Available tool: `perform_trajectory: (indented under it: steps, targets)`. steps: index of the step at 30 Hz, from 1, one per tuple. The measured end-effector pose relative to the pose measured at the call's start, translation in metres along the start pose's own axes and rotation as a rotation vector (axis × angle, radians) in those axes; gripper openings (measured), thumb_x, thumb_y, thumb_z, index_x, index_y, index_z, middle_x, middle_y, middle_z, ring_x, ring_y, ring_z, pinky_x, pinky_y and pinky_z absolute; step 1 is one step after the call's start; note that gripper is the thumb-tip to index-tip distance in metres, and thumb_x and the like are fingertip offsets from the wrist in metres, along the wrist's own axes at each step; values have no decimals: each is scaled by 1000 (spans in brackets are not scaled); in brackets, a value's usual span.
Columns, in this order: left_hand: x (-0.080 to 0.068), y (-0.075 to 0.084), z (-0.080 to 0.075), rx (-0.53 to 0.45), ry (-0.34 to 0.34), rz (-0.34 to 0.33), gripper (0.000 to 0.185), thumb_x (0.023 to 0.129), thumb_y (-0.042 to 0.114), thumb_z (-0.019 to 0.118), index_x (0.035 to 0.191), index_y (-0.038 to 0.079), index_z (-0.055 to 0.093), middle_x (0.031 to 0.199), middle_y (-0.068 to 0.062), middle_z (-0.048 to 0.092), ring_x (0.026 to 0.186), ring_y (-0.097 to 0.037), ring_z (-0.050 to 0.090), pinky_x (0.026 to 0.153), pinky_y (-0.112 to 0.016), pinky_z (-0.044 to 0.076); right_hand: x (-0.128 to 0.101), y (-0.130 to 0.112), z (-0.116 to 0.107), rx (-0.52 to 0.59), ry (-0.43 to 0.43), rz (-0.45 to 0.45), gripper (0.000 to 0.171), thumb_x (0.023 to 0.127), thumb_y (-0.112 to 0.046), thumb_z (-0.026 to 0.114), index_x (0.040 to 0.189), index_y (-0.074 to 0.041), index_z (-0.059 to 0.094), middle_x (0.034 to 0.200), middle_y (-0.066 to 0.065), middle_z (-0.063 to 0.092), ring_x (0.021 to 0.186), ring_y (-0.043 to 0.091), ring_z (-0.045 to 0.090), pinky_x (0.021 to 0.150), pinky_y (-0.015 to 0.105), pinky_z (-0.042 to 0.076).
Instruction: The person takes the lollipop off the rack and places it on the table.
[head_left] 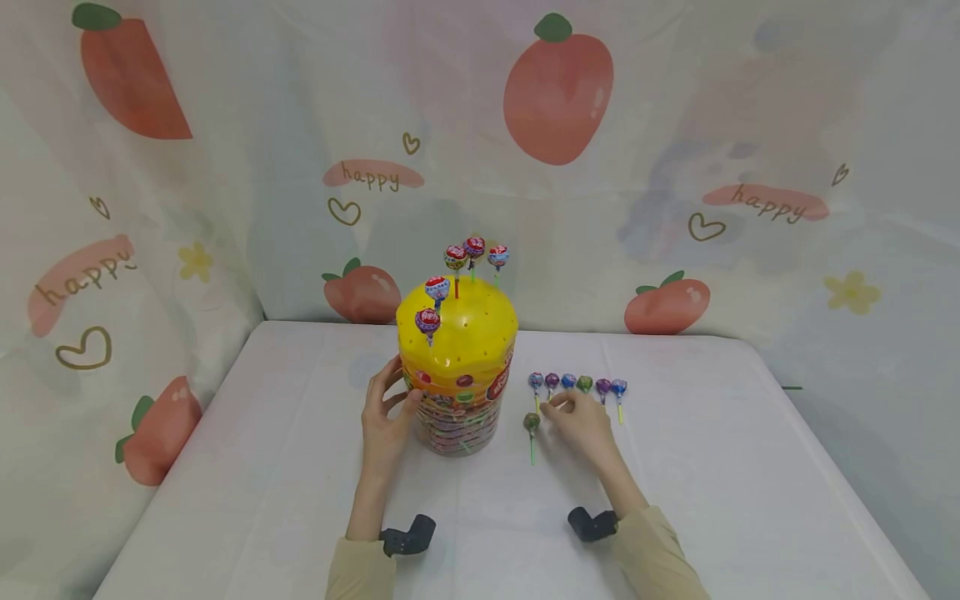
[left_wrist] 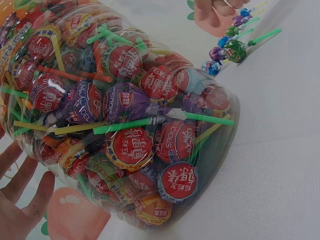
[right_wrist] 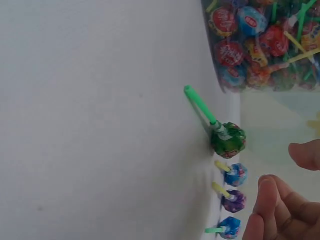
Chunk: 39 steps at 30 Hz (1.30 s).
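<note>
Head view: clear jar [head_left: 457, 417] full of wrapped lollipops stands upright near the middle of the white table [head_left: 712, 500], capped by a yellow lid [head_left: 461, 329] with rows of small holes. Five lollipops [head_left: 474, 247] stand stick-down in lid holes along its far and left edge. Left hand [head_left: 386, 412] rests against the jar's left side, fingers spread and lightly bent along the wall just under the lid rim, thumb toward the camera; not closed around it. Left wrist view confirms: jar [left_wrist: 125, 115] fills the picture, fingers [left_wrist: 22, 195] extended beside its wall, apart from one another. Right hand [head_left: 577, 417] lies on the table right of the jar, fingertips at a row of lollipops [head_left: 577, 384] lying side by side, heads away from the person. Fingers loosely bent, thumb and forefinger apart; whether they touch a lollipop in the row cannot be told from the head view. Right wrist view: fingers [right_wrist: 272, 210] hover just beside the row [right_wrist: 232, 200], gap visible between thumb tip and the others, nothing pinched. One green lollipop [head_left: 531, 425] lies alone nearer the person, between jar base and right hand, green stick pointing toward the person; in the right wrist view it [right_wrist: 227, 140] sits at the end of the row, nearest the jar [right_wrist: 260, 40]. Backdrop: cloth with peach print [head_left: 558, 87].
</note>
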<state>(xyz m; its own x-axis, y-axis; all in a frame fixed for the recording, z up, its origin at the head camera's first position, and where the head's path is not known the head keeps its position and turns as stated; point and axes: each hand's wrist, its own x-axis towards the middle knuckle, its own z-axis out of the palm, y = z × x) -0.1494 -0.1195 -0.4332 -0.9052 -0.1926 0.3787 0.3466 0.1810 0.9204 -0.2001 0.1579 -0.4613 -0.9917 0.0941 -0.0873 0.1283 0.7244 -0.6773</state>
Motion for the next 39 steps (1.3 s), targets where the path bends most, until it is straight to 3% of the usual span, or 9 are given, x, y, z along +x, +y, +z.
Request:
perform_trajectory:
  steps: [8,16,28,33,39]
  targets:
    - [1,-1,0,9,2,-2,54,92,5,61,142,2,42,140,-19,47,131,-33,44,103,-57,43,-3,-17,-12,39,59,-88,33,89,-31,65,102,-1,66,86,13,67,62,14,60,54,23,41]
    - [6,-40,3,18,23,15,57,91,10,64,144,16,43,142,-7,48,132,-24,45,102,-51,46,-6,-36,-25,85,128,-177,25,89,-28,66,99,-5,67,82,11,67,64,14,61,56,23,46]
    - [6,-44,3,8,24,29,56,92,15,64,143,21,43,141,-4,48,131,-22,45,103,-52,46,-13,-65,-41,160,196,-283,20,91,-24,66,100,-6,68,88,12,68,77,22,62,64,22,48]
    - [6,-43,3,8,25,17,57,91,10,64,143,18,43,141,-6,48,132,-23,45,103,-54,45,-12,-80,-50,203,250,-356,20,91,-21,65,103,-5,68,91,13,70,84,23,62,74,23,48]
    - [5,-32,3,13,18,-4,57,91,6,62,144,9,41,142,-14,46,133,-31,43,104,-57,43,-7,-96,-58,273,279,-419,21,91,-21,65,106,-5,68,96,13,71,87,21,62,74,16,48]
